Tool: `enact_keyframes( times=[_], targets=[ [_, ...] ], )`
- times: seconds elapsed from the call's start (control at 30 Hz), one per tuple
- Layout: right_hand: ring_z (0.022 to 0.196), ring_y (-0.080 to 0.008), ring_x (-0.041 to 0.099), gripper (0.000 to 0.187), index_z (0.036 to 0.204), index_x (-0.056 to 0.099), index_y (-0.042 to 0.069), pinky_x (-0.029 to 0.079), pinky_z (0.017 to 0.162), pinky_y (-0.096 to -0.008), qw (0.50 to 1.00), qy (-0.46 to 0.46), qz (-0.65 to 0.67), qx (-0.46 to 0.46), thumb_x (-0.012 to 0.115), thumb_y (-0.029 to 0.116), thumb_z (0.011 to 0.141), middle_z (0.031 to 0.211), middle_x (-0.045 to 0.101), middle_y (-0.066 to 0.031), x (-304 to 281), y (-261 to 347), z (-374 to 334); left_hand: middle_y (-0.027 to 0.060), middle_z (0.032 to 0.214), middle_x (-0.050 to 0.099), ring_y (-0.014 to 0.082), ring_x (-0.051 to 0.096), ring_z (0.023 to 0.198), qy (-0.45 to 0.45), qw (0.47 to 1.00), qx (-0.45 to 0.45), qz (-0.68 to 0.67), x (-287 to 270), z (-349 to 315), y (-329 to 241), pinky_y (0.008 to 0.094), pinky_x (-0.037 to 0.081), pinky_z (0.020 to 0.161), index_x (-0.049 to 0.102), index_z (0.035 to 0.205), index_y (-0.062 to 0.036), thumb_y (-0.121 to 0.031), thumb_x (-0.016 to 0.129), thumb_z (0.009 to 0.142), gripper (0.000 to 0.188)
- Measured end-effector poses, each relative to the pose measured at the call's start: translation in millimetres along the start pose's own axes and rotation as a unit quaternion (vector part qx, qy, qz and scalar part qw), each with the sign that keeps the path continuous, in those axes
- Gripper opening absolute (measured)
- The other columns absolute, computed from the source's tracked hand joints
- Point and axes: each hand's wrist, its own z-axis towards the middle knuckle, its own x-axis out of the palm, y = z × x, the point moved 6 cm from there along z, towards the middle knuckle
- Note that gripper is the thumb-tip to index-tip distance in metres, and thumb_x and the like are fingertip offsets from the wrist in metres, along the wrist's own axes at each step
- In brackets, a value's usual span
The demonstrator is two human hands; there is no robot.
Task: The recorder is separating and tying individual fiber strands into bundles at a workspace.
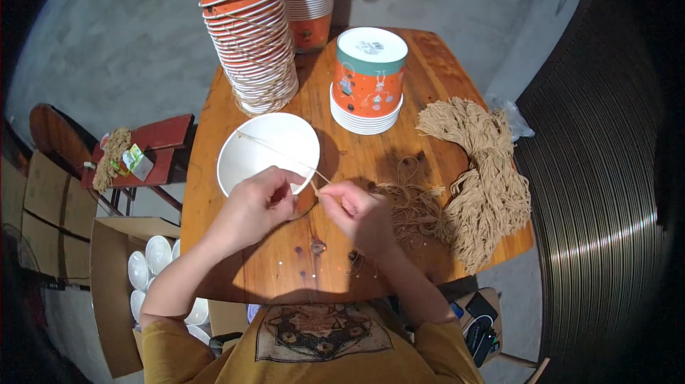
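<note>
A white-lined paper bucket [265, 143] lies tipped with its mouth toward me at the near left of the wooden table. A thin tan cord [282, 151] runs from its far left rim across the mouth to its near right rim. My left hand [255, 206] is closed at the near rim, index finger over the inside and thumb outside; the exact grip is partly hidden. Just right of the rim, my right hand [360, 216] pinches the cord between thumb and index finger. The cord's end inside that hand is hidden.
Tall stacked buckets [253, 49] stand at the back left, with an upside-down orange stack [371, 84] right of them. A cord bundle [489, 184] and loose cords [410, 213] lie on the right. A cardboard box [114, 298] of white buckets sits below left.
</note>
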Motion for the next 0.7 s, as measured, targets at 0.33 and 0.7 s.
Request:
enact_keyframes(
  times=[0.33,0.7],
  targets=[
    [0.044,-0.0067,0.039,0.012,0.080,0.057,0.006,0.032,0.043,-0.0262,0.995,-0.021,-0.016,-0.097,0.067,0.002,0.077,0.051,0.042,-0.0009,15,16,8,0.0002,0.088,0.057,0.0074,0.051,0.074,0.034,0.994,-0.048,-0.091,-15,8,6,0.0232,0.044,0.072,0.061,0.117,0.0001,-0.009,0.056,0.087,0.032],
    [0.042,-0.0066,0.037,0.012,0.077,0.055,0.007,0.031,0.042,-0.0265,0.996,-0.028,-0.026,-0.076,0.067,0.004,0.077,0.049,0.039,-0.0013,19,15,12,-0.0030,0.081,0.050,0.0044,0.047,0.070,0.044,0.993,-0.046,-0.097,-15,8,7,0.0202,0.044,0.067,0.060,0.120,-0.0006,-0.004,0.055,0.086,0.035]
  ],
)
